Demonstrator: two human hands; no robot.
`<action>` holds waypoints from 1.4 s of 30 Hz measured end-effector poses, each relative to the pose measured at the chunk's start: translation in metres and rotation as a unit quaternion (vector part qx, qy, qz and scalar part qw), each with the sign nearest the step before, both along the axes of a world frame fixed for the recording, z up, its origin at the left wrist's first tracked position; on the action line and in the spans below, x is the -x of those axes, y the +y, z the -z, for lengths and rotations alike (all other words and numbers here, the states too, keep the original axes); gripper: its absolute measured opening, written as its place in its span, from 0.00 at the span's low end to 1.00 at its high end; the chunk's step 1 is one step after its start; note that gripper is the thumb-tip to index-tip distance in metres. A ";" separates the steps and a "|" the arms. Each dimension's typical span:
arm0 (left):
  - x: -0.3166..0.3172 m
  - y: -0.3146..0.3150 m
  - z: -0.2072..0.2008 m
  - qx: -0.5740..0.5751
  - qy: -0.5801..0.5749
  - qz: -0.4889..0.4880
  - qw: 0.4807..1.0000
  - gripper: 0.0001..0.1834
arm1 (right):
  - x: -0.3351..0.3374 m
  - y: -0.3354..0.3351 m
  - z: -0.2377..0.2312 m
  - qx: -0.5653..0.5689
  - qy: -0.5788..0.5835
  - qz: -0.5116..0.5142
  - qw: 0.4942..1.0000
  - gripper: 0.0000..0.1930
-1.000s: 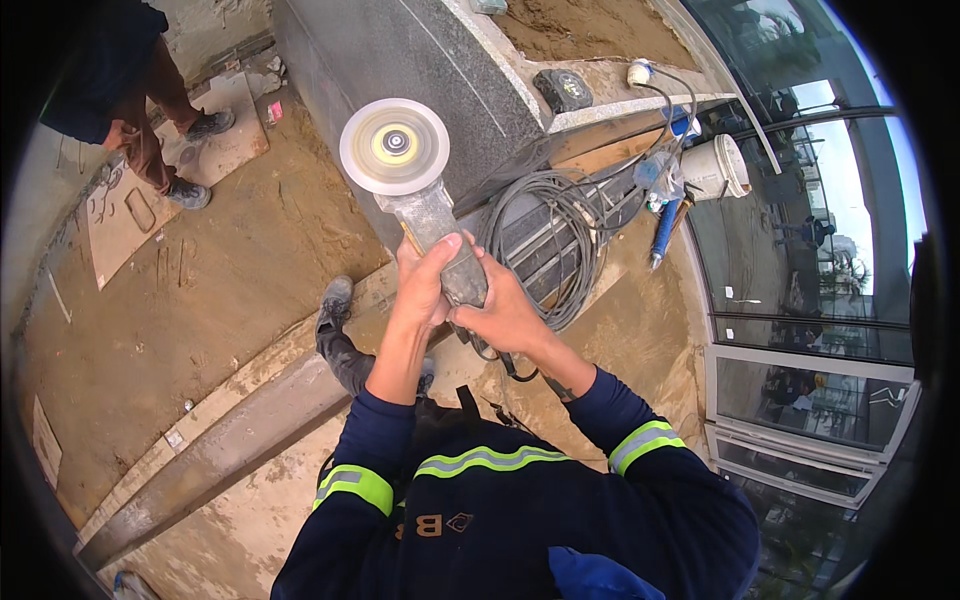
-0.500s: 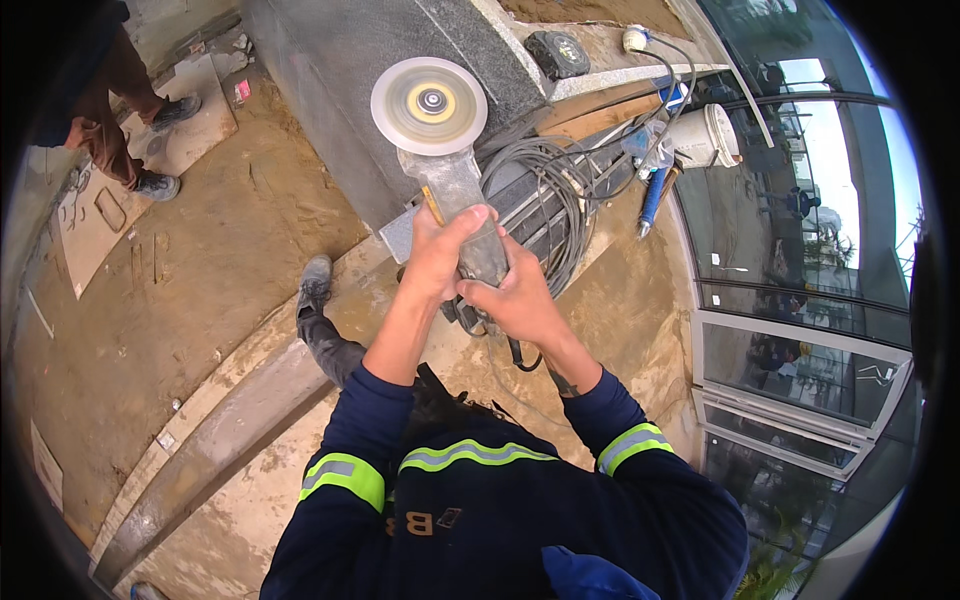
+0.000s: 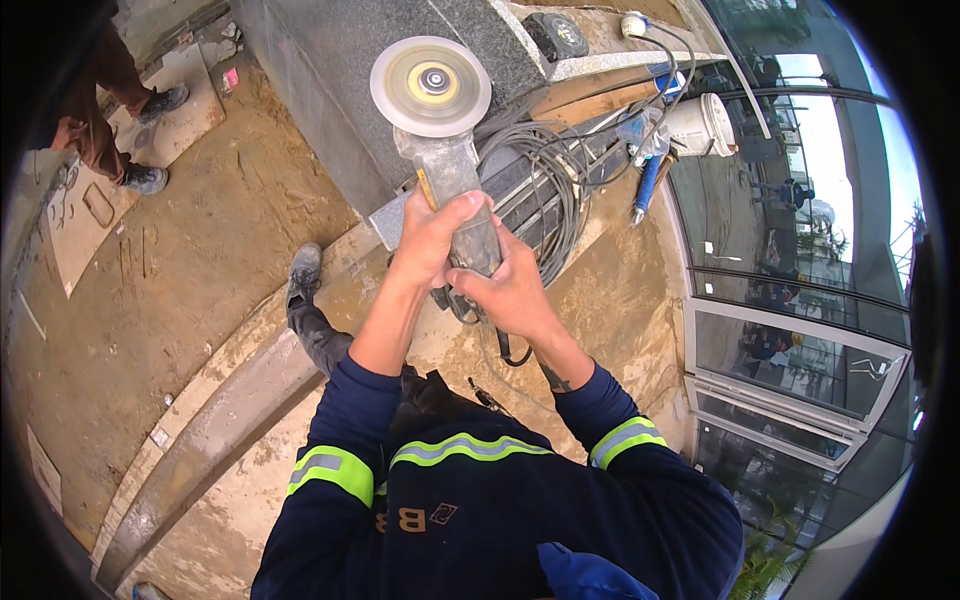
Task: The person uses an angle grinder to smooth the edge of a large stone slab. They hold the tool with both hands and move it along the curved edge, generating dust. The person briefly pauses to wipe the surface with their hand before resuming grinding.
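Observation:
Both my hands hold a dusty grey angle grinder [image 3: 452, 172] in front of me, its body pointing away. A pale round cutting disc [image 3: 400, 85] with a yellowish centre faces up at its far end. My left hand [image 3: 430, 235] wraps the left side of the body, thumb on top. On the right side and nearer end, my right hand [image 3: 515, 283] is closed round the body, its thumb lying across it. The fingers underneath are hidden. A black power cord [image 3: 508, 348] hangs below the right hand. Beyond the disc stands a dark grey stone block [image 3: 330, 90].
Coiled grey cable [image 3: 560, 180] lies on slabs to the right, near wooden boards [image 3: 590, 112], a white bucket [image 3: 695, 128] and a blue caulking gun [image 3: 647, 190]. Another person's shoes and trousers [image 3: 95, 140] show at far left. A curved curb [image 3: 215, 420] crosses the lower left. Glass panels [image 3: 790, 200] stand right.
The grinder stays in both hands with little movement. The surroundings have shifted slightly up and left in view.

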State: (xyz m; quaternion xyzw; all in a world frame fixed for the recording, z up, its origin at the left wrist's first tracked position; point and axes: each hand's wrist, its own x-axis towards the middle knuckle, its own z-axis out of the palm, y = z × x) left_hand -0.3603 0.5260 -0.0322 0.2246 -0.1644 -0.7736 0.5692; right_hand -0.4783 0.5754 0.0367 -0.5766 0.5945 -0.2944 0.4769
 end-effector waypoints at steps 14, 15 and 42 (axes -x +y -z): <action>-0.010 -0.016 -0.013 -0.015 -0.039 0.020 0.999 0.23 | -0.011 -0.011 -0.016 -0.050 -0.047 0.023 0.997 0.20; -0.010 -0.017 -0.014 -0.016 -0.040 0.020 0.999 0.23 | -0.011 -0.013 -0.016 -0.052 -0.048 0.015 0.997 0.19; -0.006 -0.008 -0.023 -0.035 -0.076 -0.010 0.996 0.21 | -0.007 -0.004 -0.020 -0.061 -0.124 0.011 0.990 0.18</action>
